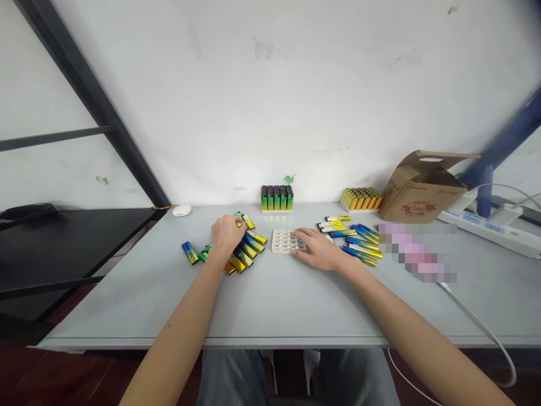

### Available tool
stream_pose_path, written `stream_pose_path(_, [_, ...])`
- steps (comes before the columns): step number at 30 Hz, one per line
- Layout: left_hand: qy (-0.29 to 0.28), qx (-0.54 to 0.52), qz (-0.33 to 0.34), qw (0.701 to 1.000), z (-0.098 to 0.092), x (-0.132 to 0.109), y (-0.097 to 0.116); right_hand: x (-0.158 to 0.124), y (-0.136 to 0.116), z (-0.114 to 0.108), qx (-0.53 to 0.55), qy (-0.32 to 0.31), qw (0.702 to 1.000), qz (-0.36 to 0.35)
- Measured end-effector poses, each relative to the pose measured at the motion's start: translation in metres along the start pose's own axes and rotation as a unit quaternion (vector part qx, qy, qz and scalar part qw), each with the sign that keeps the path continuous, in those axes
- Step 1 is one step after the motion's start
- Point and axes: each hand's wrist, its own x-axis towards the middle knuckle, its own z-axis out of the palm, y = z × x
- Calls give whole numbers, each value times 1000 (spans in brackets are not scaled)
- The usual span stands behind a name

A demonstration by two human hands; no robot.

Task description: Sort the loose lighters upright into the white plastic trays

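Note:
My left hand (227,234) is at the pile of lighters on the left, fingers curled down among them. What they grip, if anything, is hidden behind the hand. Blue-and-yellow lighters (253,242) lie fanned out to its right, and one blue lighter (190,253) lies apart on its left. My right hand (316,248) holds a white tray (279,242) with rows of holes by its right side, thumb at the near edge and fingers across the top. No lighter shows in the visible holes.
A filled rack of green-yellow lighters (276,198) stands by the wall, a yellow-orange set (362,199) farther right. Loose lighters (359,248) lie right of my right hand. Also there: an open cardboard box (418,194), power strip (494,231), white cable (473,321), white case (181,211).

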Motion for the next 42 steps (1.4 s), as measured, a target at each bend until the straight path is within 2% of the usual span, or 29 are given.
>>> stream_pose_path(3, [-12, -38, 99, 994, 2, 0, -1, 0, 2, 1, 1, 0, 1000, -3])
stream_pose_path(7, [-72, -69, 248, 964, -1, -6, 3, 0, 4, 2, 4, 3, 1000, -7])
stream_pose_path(9, [-111, -72, 297, 946, -5, -11, 7, 0, 4, 2, 7, 3, 1000, -9])
stream_pose_path(13, [-203, -79, 307, 927, -14, -17, 6, 0, 5, 1, 9, -3, 1000, -9])
stream_pose_path(16, [-237, -86, 300, 920, -15, -16, 3, 0, 7, -1, 2, -9, 1000, -12])
stream_pose_path(22, [-215, -114, 330, 912, -11, -23, 15, -1, 15, -6, -32, 2, 999, 10])
stream_pose_path(27, [-174, -101, 329, 923, -9, -30, 26, -2, 19, -7, -36, 0, 999, 24])
stream_pose_path(42, [-98, -100, 352, 926, 0, -32, 35, -2, 10, -5, -26, 6, 1000, 9])
